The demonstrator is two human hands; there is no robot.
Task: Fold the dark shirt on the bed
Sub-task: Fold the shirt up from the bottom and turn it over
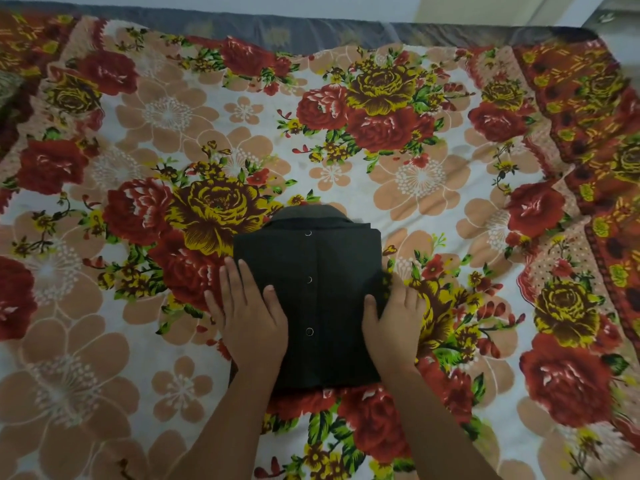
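The dark shirt [311, 292] lies on the bed as a compact folded rectangle, collar at the far end, a row of snap buttons running down its middle. My left hand [247, 313] lies flat on the shirt's left edge, fingers spread, partly on the bedsheet. My right hand [393, 317] presses on the shirt's right edge, thumb on the cloth and fingers curled at the side fold. Whether those fingers pinch the fabric is hidden.
A floral bedsheet [415, 188] with red and yellow roses covers the whole bed. A grey mattress edge [311, 29] runs along the far side against a pale wall. A red patterned border [595, 109] lies at the right.
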